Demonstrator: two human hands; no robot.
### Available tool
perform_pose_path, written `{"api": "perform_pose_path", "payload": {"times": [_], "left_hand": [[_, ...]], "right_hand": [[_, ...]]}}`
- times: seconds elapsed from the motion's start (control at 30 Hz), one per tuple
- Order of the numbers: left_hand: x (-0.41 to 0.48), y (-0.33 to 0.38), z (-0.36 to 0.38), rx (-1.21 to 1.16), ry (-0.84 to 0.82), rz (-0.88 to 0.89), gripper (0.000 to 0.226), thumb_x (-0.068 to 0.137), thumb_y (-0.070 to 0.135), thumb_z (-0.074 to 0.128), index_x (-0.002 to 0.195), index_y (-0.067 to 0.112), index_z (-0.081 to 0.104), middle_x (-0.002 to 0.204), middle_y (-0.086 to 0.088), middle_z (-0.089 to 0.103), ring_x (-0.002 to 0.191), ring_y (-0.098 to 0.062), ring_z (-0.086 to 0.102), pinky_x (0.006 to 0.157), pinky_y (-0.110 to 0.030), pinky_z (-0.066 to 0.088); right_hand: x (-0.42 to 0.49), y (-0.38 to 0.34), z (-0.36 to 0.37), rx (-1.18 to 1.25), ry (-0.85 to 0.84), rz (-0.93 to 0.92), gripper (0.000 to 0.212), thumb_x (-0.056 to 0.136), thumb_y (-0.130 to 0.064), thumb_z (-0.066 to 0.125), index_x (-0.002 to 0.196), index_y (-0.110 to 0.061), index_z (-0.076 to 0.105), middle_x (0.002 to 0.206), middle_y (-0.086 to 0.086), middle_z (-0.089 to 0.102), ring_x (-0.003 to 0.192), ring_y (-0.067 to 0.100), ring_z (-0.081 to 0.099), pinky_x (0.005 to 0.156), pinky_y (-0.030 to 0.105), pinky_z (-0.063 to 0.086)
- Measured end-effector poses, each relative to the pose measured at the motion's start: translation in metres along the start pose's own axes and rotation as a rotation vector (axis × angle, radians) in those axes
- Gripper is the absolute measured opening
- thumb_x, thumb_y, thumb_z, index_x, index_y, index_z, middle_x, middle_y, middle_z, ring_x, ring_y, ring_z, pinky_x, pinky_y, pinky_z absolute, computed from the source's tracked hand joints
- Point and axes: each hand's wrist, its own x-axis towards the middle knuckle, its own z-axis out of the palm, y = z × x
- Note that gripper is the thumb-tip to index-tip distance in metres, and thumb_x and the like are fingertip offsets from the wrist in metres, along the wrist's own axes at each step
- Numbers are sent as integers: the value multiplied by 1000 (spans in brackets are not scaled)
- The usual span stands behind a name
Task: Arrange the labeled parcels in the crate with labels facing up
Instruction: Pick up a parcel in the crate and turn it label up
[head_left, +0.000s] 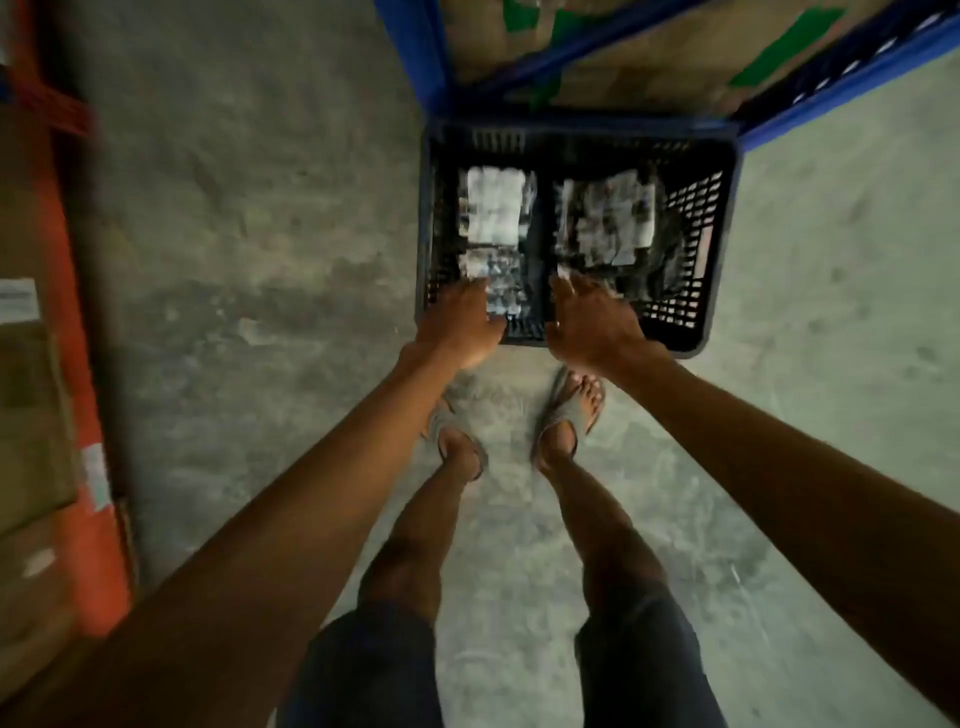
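Dark plastic made up the crate (714, 244), a lattice-walled bin on the concrete floor (270, 249), pushed against the foot of a blue rack (415, 57). Both my arms were stretched down to its near wall. My left hand (460, 322) lay over the near rim with its fingers spread on the near end of the left parcel (491, 228), flat and loose, not closed round anything. My right hand (587, 319) was likewise spread, fingers apart, tips just reaching the near edge of the right parcel (608, 223); whether they pressed on it or only hovered I could not tell through the blur.

Two parcels lay side by side beyond my fingers, each showing a pale patch upward that I took for a label, though nothing on it was readable. Their skins looked like dark crinkled wrap, so I judged them soft, light and a little slippery, apt to sag or slide if pinched at one corner. Better, I thought, to take each by its two long sides, thumb on one, fingers on the other, keeping off the pale face so it stayed flat and uncreased. Past my right fingertips, that parcel sat crooked, bulging toward the far right wall; it seemed the one wanting straightening. Bare lattice showed to the right of it.
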Motion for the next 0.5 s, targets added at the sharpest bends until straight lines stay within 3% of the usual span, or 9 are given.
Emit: {"api": "perform_pose_path", "payload": {"times": [0.13,0.23,0.3,0.43,0.5], "left_hand": [[99,-20,53,-17,11,-57,58,93,35,51,143,8,44,145,-19,50,130,-35,50,103,-42,46],[173,-37,84,-45,63,-98,54,93,31,53,142,9,46,143,-17,52,125,-33,55,96,-40,51],[219,-47,95,-72,132,-130,53,93,29,54,142,10,45,142,-15,52,124,-31,56,93,-38,51],[286,-62,106,-101,269,-163,52,94,32,50,139,7,47,137,-13,56,117,-31,60,87,-37,52],[308,-68,108,-135,312,-174,44,93,32,51,124,2,58,125,-15,63,104,-30,64,75,-35,51]], "right_hand": [[102,21,62,-8,-33,27,64,89,-26,52,148,-9,34,147,20,44,130,40,49,102,48,48],[180,36,99,32,30,26,50,93,-23,49,140,-8,45,129,23,60,110,39,63,80,41,55],[230,45,115,70,110,27,51,93,-22,49,142,-8,40,123,22,62,105,39,64,69,36,49],[305,52,132,165,231,37,59,90,-23,53,144,-9,36,130,22,58,112,41,61,78,42,53],[330,54,137,174,247,51,64,90,-30,54,146,-7,34,137,22,54,119,42,57,86,44,52]]}}
